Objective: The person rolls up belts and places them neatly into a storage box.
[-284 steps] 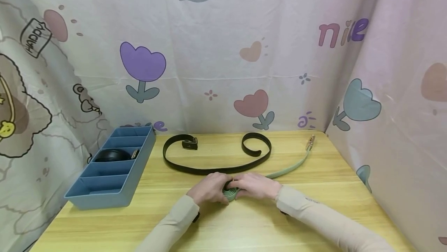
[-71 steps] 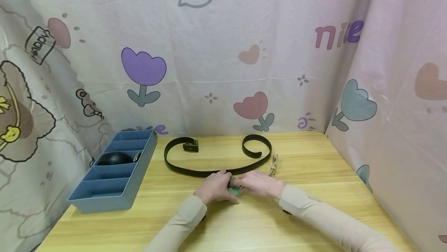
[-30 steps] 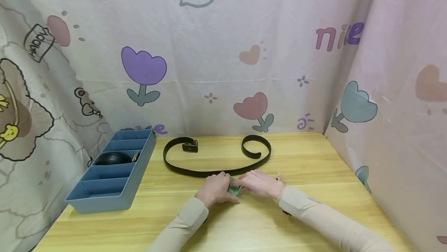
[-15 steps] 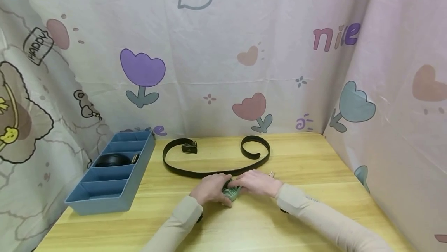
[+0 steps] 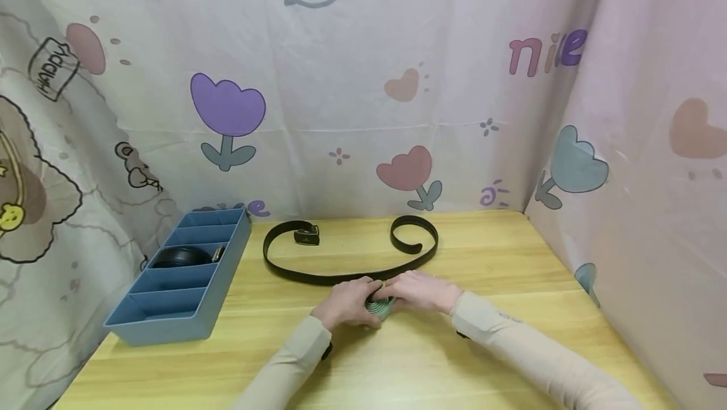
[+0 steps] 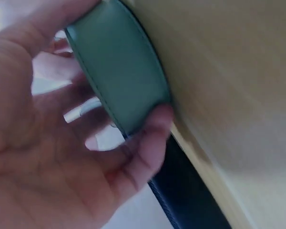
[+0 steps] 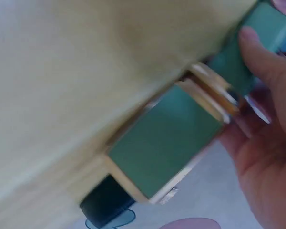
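Along the left edge of the pale wood-grain table [image 5: 431, 366]: blue-grey, oblong tray [image 5: 156, 331], split by cross walls into five compartments.
Tray's middle compartment: glossy black coiled strap [image 5: 182, 257], gold-toned buckle [image 5: 218, 253] at its right.
Towards the table's back edge: flat black leather-look belt [image 5: 341, 277] in a wide arc, buckle end left, tail curled right.
Left hand [image 5: 348, 303]: reaches in under a beige sleeve [image 5: 284, 363], thumb and fingers curved round the left side of a stitched pale green leather-look belt [image 5: 378, 309], gripping it.
Green coil: mid-table, between the hands, on the near side of the black belt, spiral facing up.
Right hand [image 5: 419, 290]: angled inward, thumb and fingers pinching the green strap beside its gold-rimmed, green-faced buckle [image 7: 164, 140].
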### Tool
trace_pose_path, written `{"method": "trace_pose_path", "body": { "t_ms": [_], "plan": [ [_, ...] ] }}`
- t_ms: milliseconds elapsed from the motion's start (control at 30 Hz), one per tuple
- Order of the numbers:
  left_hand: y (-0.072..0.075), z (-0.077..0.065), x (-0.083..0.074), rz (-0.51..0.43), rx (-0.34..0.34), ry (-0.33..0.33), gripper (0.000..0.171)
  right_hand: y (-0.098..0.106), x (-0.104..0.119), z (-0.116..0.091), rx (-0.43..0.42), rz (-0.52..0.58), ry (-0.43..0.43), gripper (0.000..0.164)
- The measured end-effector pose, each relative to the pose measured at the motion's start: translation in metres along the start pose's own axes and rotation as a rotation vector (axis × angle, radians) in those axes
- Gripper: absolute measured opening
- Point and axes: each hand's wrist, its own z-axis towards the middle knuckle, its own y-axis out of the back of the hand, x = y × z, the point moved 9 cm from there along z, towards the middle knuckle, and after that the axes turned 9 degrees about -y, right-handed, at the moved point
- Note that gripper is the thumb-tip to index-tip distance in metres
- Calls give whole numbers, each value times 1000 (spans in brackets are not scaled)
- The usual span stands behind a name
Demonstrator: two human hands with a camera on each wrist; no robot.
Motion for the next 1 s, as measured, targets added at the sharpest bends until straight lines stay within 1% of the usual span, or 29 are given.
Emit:
{"method": "trace_pose_path", "body": {
  "t_ms": [33,100,233,333,400,467,567,633,700,767,867,933,1000],
  "plan": [
    [1,0,0,-11,-1,-6,81,1,0,1,-8,0,2,38],
    [3,-1,1,-15,-10,6,82,2,1,2,-23,-6,1,37],
    [5,-2,2,24,-36,67,84,2,4,2,-31,1,-16,37],
    [4,-2,2,60,-44,92,75,-1,5,2,-29,1,-4,38],
    [2,-1,2,78,-39,82,69,-2,5,1,-27,5,9,38],
    [0,0,1,76,-27,50,64,-1,4,0,-32,5,26,39],
    [-2,2,-2,40,-11,0,69,1,3,0,-45,26,35,38],
    [-2,1,-3,20,-10,-12,69,1,2,-1,-50,23,34,38],
    [-2,0,-3,22,-21,2,68,0,2,0,-52,8,28,38],
    [0,-2,-2,44,-51,27,68,-2,1,1,-48,-12,16,39],
    [3,-3,-1,78,-100,66,72,-3,0,2,-45,-33,-5,41],
    [4,-2,-1,98,-118,76,68,-4,-1,2,-39,-35,-12,43],
    [4,-1,0,100,-114,75,62,-3,0,2,-40,-28,-4,42]
  ]
}}
